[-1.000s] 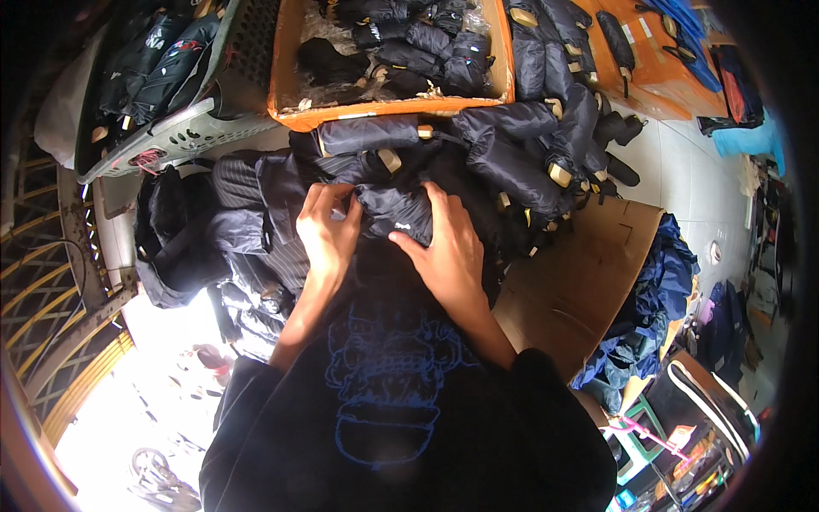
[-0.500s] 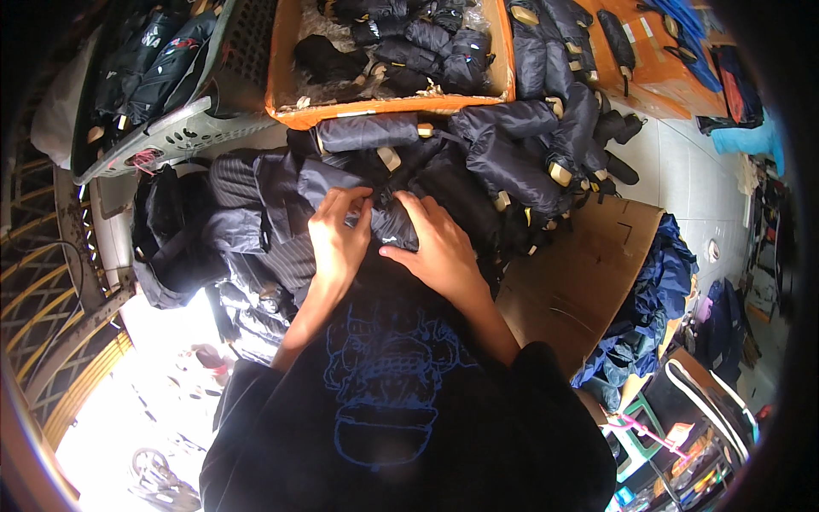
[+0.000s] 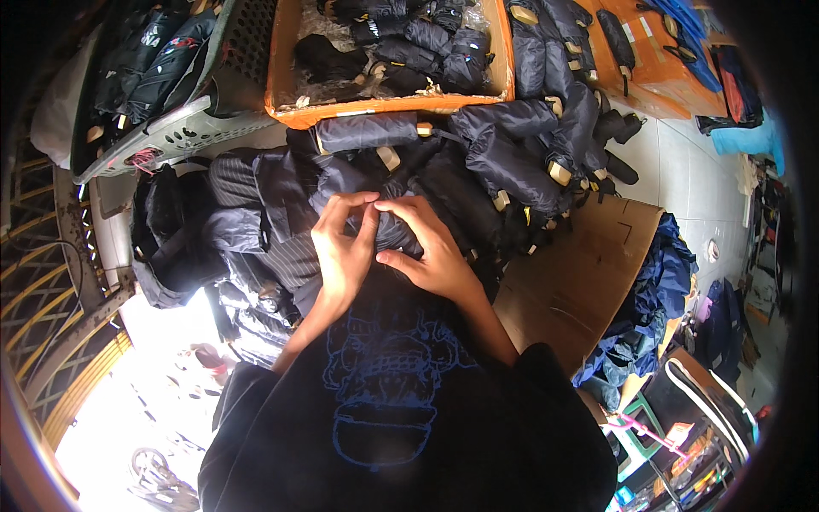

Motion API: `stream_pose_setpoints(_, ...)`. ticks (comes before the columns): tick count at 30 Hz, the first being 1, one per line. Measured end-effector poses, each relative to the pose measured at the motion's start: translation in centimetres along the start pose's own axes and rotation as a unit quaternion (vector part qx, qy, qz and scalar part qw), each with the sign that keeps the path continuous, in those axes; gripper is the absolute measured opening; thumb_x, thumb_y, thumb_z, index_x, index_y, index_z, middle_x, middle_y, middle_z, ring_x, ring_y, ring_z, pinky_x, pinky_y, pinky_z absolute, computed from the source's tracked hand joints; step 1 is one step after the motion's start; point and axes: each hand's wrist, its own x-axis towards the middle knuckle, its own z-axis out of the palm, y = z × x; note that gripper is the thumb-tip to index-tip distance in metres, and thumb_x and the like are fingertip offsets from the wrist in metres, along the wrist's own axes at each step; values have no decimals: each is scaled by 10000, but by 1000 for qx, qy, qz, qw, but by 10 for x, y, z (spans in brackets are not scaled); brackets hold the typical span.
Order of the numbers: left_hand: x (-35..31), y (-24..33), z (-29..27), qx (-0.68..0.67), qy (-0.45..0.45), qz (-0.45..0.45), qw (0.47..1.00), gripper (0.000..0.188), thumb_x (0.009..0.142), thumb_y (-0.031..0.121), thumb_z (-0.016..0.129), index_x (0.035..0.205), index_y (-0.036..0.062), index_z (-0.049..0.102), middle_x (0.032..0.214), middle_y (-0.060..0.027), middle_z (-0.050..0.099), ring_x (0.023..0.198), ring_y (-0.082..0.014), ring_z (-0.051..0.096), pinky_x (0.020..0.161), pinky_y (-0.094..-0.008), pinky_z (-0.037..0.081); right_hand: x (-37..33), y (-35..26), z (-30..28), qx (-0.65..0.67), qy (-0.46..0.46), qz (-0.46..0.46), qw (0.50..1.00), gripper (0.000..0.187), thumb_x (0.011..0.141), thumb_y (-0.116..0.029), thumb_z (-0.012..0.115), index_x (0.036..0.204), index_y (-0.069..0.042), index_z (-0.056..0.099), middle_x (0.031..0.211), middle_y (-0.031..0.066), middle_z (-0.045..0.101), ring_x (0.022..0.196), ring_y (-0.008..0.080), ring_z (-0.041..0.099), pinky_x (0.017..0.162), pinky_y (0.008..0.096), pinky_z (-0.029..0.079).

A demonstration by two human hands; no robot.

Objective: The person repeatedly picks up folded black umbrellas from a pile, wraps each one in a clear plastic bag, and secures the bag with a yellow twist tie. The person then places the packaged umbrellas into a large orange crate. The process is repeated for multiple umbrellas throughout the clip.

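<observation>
Close against my body, a dark folded umbrella (image 3: pixel 396 232) lies mostly hidden under my hands. My right hand (image 3: pixel 437 256) curves round it, thumb at its near end and fingers over its top. Beside it my left hand (image 3: pixel 343 247) is pinched, thumb and forefinger together; what they hold is too small to make out. Both sets of fingertips nearly meet above the umbrella. Just beyond lies a heap of black sleeved umbrellas (image 3: pixel 516 166) with pale handle ends. Loose dark striped cloth (image 3: pixel 286 260) spreads to the left of my left hand.
An orange-edged carton (image 3: pixel 388 108) holding more umbrellas stands at the far side. A grey plastic basket (image 3: pixel 183 132) with umbrellas is at far left. A brown cardboard flap (image 3: pixel 572 282) and blue crumpled cloth (image 3: pixel 631 316) lie to the right. Metal lattice (image 3: pixel 51 282) borders the left.
Both hands have shifted slightly, and their fingertips have come closer together over the umbrella. My right fingers are more bent, covering more of it. The surrounding heap looks the same.
</observation>
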Motion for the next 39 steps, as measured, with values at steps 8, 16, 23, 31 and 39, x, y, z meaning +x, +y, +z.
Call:
stream_pose_setpoints(8, 7, -16, -1, -96, 30, -81, 992, 110, 852, 7, 699, 961, -6, 698, 832, -86, 682, 737, -143, 647, 696, -262, 499, -1, 1, -13, 79, -46, -71, 993, 401, 784, -139, 765, 1114, 21, 605, 1189, 143, 566, 1105, 307, 575, 940, 367, 453)
stream_pose_setpoints(16, 20, -21, -16, 55, 27, 11, 998, 107, 839, 13, 724, 942, -6, 703, 817, -67, 679, 721, -116, 643, 669, -250, 497, 7, -1, -7, 93, 4, -39, 995, 370, 801, -82, 715, 1136, 6, 584, 1141, 147, 608, 1031, 281, 616, 916, 347, 462)
stream_pose_setpoints(23, 13, 2, -22, 105, -13, 95, 990, 187, 783, -53, 706, 927, 60, 744, 845, -81, 643, 777, -187, 647, 695, -291, 507, 4, -2, 3, -12, 114, -2, 993, 343, 784, -77, 736, 1062, 27, 564, 1118, 185, 603, 1039, 362, 605, 914, 369, 471)
stream_pose_setpoints(31, 1, -12, -12, -36, -67, 10, 997, 151, 814, -81, 662, 927, 9, 703, 893, -91, 671, 797, -174, 665, 717, -286, 517, 4, -6, 6, 71, 66, -41, 994, 339, 759, -18, 745, 1054, 4, 579, 1203, 169, 612, 1069, 284, 612, 908, 364, 473)
stream_pose_setpoints(39, 5, -9, -10, -19, 61, -57, 996, 113, 833, -17, 710, 915, -14, 632, 774, -71, 675, 663, -95, 647, 625, -235, 496, 1, -2, 0, 117, 28, -54, 991, 301, 758, -39, 751, 997, -8, 569, 1074, 142, 622, 984, 251, 616, 879, 340, 476)
